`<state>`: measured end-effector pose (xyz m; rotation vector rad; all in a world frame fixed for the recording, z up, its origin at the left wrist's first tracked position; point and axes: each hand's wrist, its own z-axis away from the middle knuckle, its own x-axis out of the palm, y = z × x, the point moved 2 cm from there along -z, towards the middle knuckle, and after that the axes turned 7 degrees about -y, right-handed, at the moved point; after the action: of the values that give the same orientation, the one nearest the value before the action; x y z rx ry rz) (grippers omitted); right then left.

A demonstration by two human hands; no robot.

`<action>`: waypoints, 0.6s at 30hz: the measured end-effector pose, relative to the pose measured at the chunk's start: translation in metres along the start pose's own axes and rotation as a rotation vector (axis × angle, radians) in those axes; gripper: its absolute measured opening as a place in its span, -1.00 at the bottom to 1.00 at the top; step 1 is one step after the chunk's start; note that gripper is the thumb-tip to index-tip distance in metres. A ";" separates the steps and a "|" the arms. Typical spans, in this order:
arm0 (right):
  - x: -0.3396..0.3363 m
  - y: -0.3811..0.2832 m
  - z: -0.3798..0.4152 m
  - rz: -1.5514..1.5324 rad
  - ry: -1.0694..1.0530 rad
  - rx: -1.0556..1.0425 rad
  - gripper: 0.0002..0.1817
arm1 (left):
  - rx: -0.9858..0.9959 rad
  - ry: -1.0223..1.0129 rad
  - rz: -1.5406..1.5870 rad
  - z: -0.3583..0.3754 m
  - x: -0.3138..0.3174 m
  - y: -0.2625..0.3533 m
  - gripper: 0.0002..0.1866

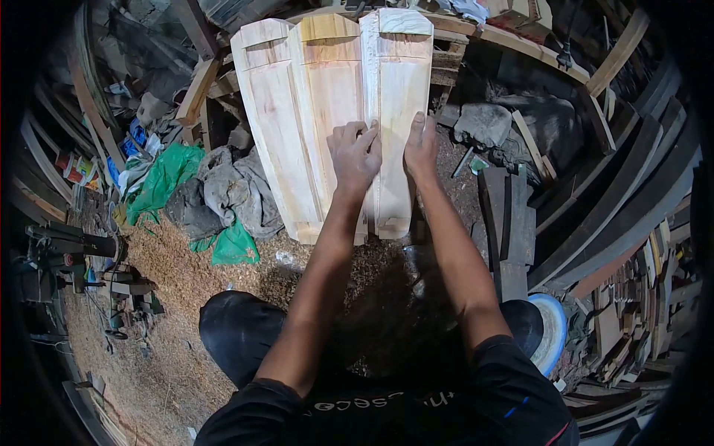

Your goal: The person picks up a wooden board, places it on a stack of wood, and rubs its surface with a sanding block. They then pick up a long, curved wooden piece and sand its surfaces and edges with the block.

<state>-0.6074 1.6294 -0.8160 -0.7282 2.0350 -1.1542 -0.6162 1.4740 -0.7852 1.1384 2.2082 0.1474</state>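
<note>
Three pale wooden panels with bevelled edges and shaped top ends stand side by side before me: a left panel (271, 141), a middle panel (332, 93) and a right panel (404, 85). A rough whitish edge (370, 59) runs along the right panel's left side. At that edge is my left hand (355, 156), fingers bent over the middle panel and thumb against the right panel. On the opposite side, my right hand (422, 149) grips the right panel's edge, thumb on its face. The fingertips of both hands are partly hidden.
Wood shavings (171, 275) cover the floor. Left of the panels lie grey cloths (238, 186) and a green plastic bag (167, 178). Curved timber pieces (617, 201) are stacked at right, near a blue-rimmed basin (552, 331). A clamp-like metal tool (74, 249) stands far left.
</note>
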 end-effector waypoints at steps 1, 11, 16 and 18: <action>0.000 0.000 0.000 0.002 -0.012 0.008 -0.41 | -0.010 -0.005 -0.010 0.001 0.000 0.001 -0.78; -0.003 -0.002 0.001 -0.010 -0.038 -0.022 -0.33 | 0.006 -0.033 0.059 0.010 -0.005 0.001 -0.61; -0.007 -0.008 0.003 -0.008 -0.052 0.029 -0.32 | -0.031 0.034 0.155 0.004 -0.004 0.000 -0.57; -0.007 -0.010 0.004 -0.014 -0.060 0.032 -0.32 | -0.040 0.022 0.170 0.005 -0.006 -0.005 -0.56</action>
<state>-0.5988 1.6282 -0.8069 -0.7536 1.9609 -1.1566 -0.6139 1.4656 -0.7879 1.3076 2.1159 0.2757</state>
